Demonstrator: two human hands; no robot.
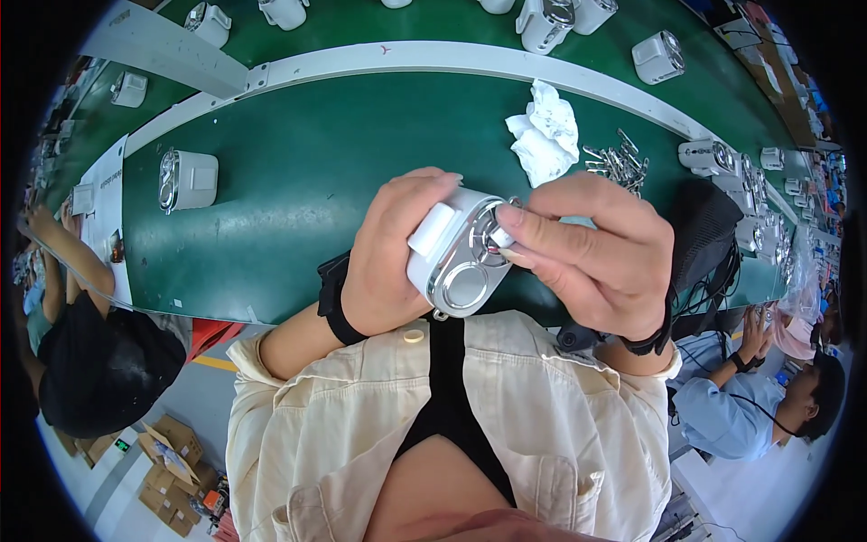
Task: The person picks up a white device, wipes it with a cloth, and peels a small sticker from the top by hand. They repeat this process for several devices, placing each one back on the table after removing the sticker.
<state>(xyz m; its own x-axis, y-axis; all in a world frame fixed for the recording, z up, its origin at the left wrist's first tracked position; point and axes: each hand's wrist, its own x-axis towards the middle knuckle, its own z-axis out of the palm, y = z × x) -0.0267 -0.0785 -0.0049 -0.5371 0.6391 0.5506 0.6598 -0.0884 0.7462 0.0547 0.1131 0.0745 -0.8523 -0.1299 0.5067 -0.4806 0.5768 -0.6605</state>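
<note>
My left hand [390,244] is wrapped round a white rounded device [465,262] with a shiny silver face, holding it tilted above the table's near edge. Two round parts sit on that face, and a small metal loop shows at its lower end. At the upper round part, my right hand [596,253] pinches a small white piece [500,238] between thumb and fingers. The fingertips hide part of the silver face. On the table at the left stands a similar white device [189,181], apart from both hands.
Beyond my hands lies a crumpled white cloth [545,135] beside a pile of small metal clips [619,164]. More white devices [657,58] stand behind the white rail [388,58] and at the right. A black bag [703,230] with cables is right of my hand. People work on both sides.
</note>
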